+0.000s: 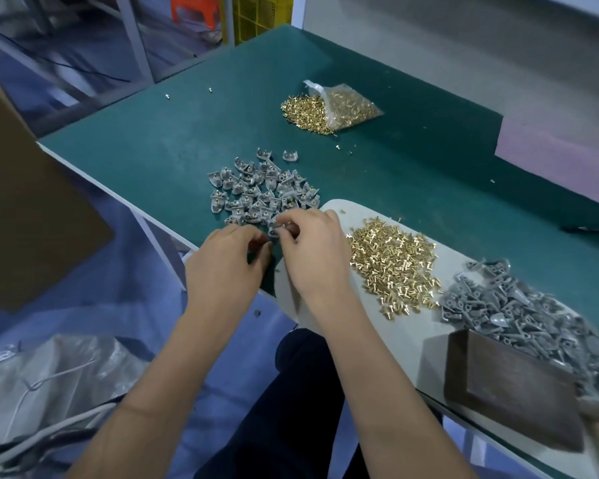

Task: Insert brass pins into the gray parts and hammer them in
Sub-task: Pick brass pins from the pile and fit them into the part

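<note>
Hands: left hand and right hand are curled together; 1 small gray moulded plastic part is pinched between the fingertips, probably with a pin, though blur hides it.
Done: pile of gray parts fitted with pins on the green table mat.
Left: heap of loose brass pins, heap of bare gray parts, both large.
Hammering: dark wooden mallet is untouched.

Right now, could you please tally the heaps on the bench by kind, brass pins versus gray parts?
Brass pin heaps: 2, one spilling from the bag and one on the white board.
Gray part heaps: 2, one by the hands and one beside the wooden block.
Total: 4 heaps.
</note>
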`<state>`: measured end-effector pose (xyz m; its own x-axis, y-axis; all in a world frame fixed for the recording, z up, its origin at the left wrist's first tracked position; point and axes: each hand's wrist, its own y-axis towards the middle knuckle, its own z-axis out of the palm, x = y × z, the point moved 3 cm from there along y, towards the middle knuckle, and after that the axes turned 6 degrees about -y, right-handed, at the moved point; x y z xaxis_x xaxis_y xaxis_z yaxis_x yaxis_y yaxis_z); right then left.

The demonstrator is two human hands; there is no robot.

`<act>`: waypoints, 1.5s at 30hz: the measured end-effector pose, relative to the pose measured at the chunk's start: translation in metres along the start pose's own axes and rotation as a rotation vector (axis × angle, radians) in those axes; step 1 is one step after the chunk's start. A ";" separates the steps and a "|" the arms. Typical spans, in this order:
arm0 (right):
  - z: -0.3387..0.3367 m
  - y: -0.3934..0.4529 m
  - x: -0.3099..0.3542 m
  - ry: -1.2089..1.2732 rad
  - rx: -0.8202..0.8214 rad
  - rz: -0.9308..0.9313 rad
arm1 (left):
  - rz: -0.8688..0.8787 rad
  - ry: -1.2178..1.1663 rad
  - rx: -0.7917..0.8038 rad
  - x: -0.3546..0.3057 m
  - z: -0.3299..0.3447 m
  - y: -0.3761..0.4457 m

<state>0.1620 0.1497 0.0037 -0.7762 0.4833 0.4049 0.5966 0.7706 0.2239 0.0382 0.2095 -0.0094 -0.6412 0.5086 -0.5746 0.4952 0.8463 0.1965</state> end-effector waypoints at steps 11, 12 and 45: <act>-0.072 -0.077 -0.080 0.063 -0.124 0.226 | 0.318 -0.347 0.316 -0.072 0.029 -0.044; -0.079 -0.088 -0.086 0.046 -0.131 0.248 | 0.333 -0.365 0.324 -0.079 0.034 -0.047; -0.121 -0.156 -0.148 0.018 -0.365 0.375 | 0.425 0.033 0.401 -0.125 0.074 -0.060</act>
<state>0.2082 -0.0918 0.0162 -0.4941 0.6887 0.5306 0.8674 0.3495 0.3541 0.1322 0.0837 -0.0082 -0.3525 0.8007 -0.4844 0.8920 0.4441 0.0849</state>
